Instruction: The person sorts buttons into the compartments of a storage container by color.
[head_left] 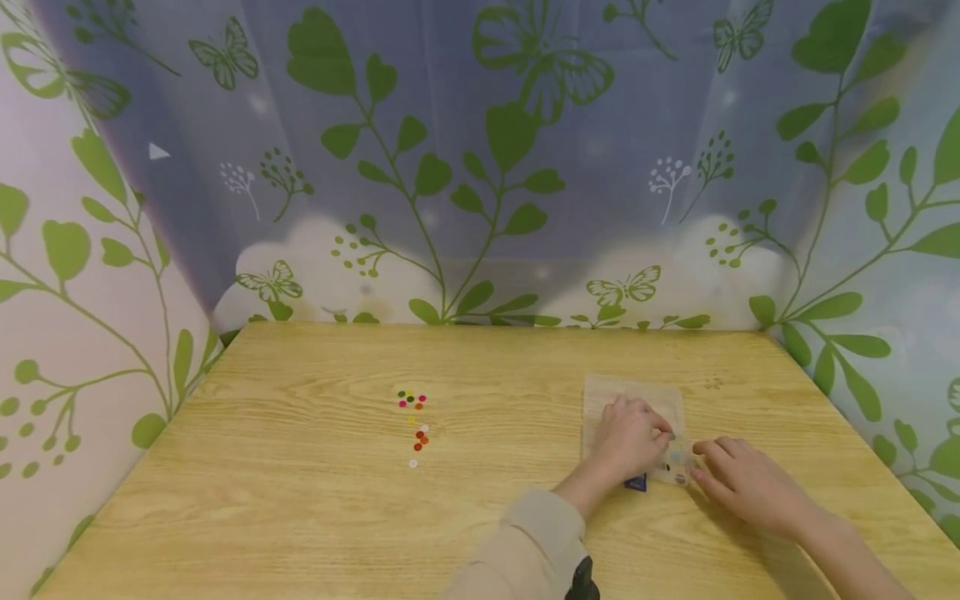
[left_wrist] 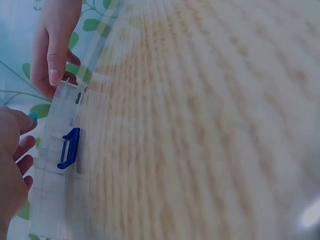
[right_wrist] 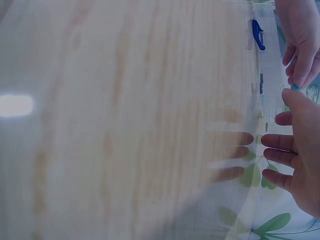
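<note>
A clear plastic compartment box [head_left: 596,396] with a blue latch [head_left: 636,482] lies on the right part of the table. Over it, my left hand [head_left: 628,433] pinches a small turquoise piece [left_wrist: 33,117] between thumb and forefinger; its exact kind is too small to tell. Beside the box's right end is my right hand [head_left: 753,487], its fingers loosely extended and holding nothing. Whether those fingertips touch the box, I cannot tell. Small dark and pale blue pieces [head_left: 677,457] show in the box's right compartments. The left hand hides the box's middle.
Several small coloured discs [head_left: 411,399], like buttons, lie loose left of the table's middle, with red, orange and white ones [head_left: 418,447] closer to me. The wooden table [head_left: 300,500] meets leaf-patterned curtains [head_left: 427,167] at its back and sides.
</note>
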